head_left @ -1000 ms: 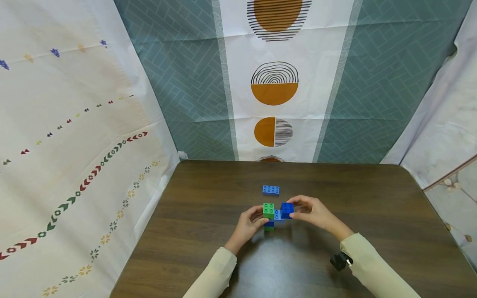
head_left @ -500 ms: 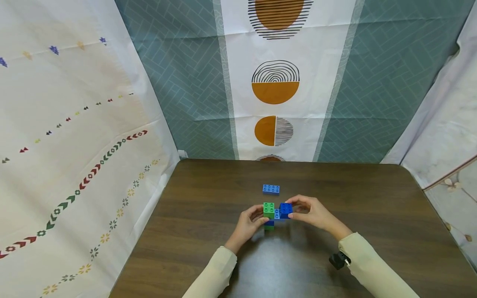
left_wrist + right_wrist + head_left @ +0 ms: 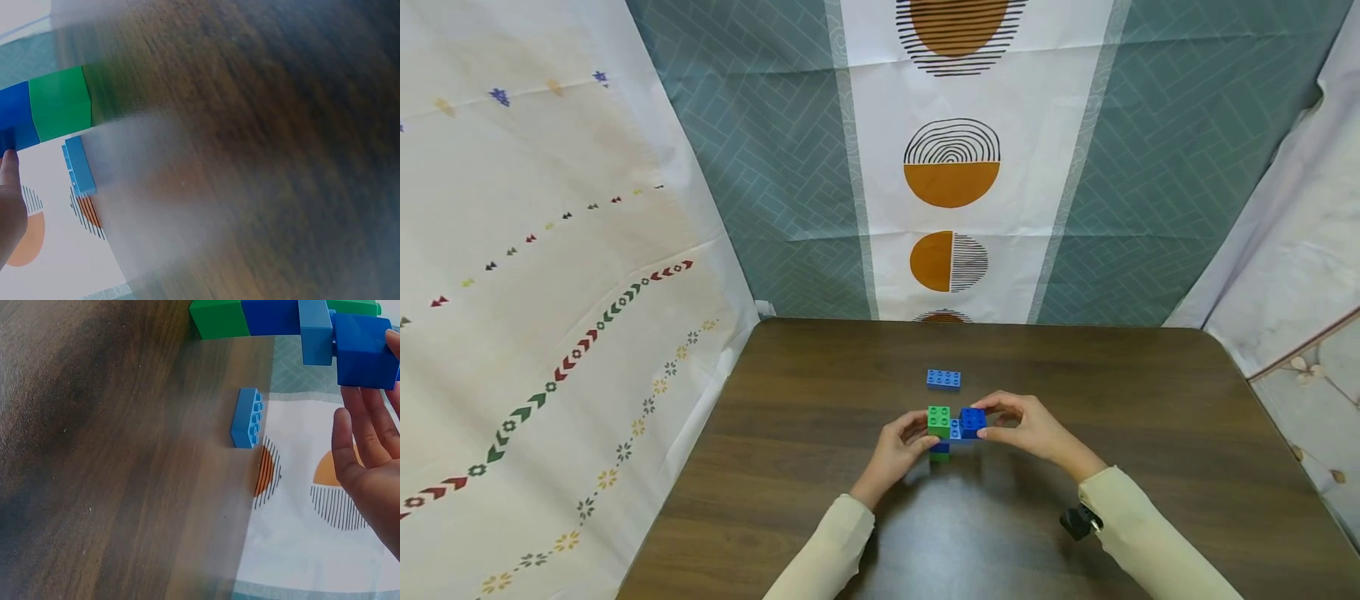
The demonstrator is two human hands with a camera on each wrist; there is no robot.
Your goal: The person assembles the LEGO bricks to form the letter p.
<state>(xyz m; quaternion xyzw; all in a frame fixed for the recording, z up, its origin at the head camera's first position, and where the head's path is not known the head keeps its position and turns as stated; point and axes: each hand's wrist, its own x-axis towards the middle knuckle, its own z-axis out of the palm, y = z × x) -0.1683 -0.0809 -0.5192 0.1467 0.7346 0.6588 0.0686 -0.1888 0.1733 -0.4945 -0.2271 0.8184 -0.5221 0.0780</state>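
Observation:
A small tower of building bricks stands on the table, a green brick at its foot and a dark blue brick above that. Over them a light blue brick juts out to the right, with an upper green brick on its left part. My left hand grips the tower from the left, thumb near the upper green brick. Between thumb and fingers, my right hand pinches a second dark blue brick, sitting right at the studs of the light blue brick's jutting end.
Behind the tower lies a loose light blue brick, studs up. The wooden table ends at a patterned cloth hanging at the back. A small black device sits at the right wrist.
My right hand has brought the dark blue brick slightly left, closer to the upper green brick and down to the light blue brick. The left hand keeps its grip.

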